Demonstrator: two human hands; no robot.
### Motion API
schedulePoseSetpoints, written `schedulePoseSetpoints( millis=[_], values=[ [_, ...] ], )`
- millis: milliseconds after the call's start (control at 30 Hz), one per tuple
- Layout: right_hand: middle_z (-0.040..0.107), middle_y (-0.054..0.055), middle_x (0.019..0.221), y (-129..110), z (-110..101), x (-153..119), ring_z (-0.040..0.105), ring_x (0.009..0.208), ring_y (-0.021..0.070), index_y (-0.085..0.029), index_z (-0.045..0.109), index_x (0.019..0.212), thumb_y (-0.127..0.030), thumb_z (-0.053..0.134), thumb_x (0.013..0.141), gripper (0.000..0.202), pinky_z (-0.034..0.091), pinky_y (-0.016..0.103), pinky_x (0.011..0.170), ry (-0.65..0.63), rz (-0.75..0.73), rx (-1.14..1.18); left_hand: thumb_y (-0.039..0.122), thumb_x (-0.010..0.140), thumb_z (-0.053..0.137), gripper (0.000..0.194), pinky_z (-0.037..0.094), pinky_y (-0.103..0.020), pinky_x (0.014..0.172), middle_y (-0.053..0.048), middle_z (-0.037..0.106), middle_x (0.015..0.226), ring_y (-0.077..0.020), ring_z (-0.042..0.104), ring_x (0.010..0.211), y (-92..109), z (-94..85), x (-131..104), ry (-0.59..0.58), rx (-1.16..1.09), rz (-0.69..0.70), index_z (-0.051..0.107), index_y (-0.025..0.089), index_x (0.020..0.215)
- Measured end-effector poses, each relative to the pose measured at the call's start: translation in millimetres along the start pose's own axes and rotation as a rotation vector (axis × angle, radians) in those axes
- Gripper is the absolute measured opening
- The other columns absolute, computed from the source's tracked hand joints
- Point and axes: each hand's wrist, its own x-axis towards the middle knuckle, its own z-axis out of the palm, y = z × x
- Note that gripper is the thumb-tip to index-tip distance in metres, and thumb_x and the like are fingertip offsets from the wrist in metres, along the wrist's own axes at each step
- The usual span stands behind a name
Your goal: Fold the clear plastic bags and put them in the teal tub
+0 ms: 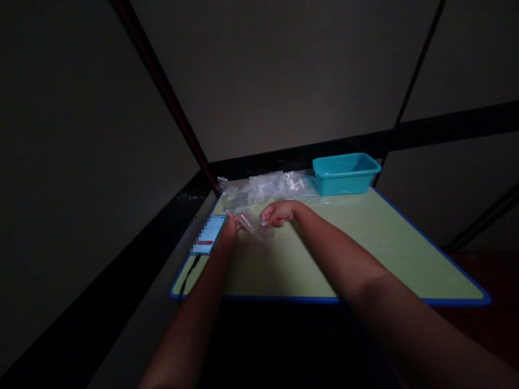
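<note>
Over the left part of the table, a clear plastic bag (257,228) stretches between my two hands. My left hand (233,222) is closed on its left side, with the thumb up and the fingers toward the right. The right hand (278,214) curls in a pinch at the bag's upper right edge. Just behind them lies a loose heap of clear plastic bags (270,187). A phone (210,234) with a lit screen rests beside my left wrist. Whether anything is inside the held bag cannot be made out.
A turquoise plastic basin (344,183) stands at the back right of the pale green table (389,254), which has a blue edge. A black strap (190,275) hangs over the left edge near the phone. Dark walls close in behind and on the left.
</note>
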Motion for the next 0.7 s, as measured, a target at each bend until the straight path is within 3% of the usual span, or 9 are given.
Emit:
schedulePoseSetpoints(
  millis=[367,700],
  values=[
    [0.056,-0.008,0.048,-5.8,11.2,3.1,0.039,0.032,0.0027,-0.013,0.056,0.074,-0.034,0.080,0.057,0.036,0.021,0.016,0.032,0.024,0.022,-0.094,0.048,0.092,0.030,0.052,0.046,-0.033,0.086,-0.010,0.071,0.076,-0.0229,0.066,0.082,14.6,-8.5,-26.3,0.030,0.255,0.081,0.071,0.019,0.080],
    [0.063,-0.004,0.058,-3.2,15.0,14.5,0.037,0.033,0.0018,-0.011,0.060,0.073,-0.030,0.077,0.054,0.031,0.020,0.017,0.033,0.079,0.087,-0.238,0.055,0.085,0.036,0.050,0.048,-0.032,0.074,-0.006,0.070,0.073,-0.0208,0.065,0.075,13.1,-13.0,-41.2,0.056,0.390,0.132,0.067,0.015,0.082]
  ],
)
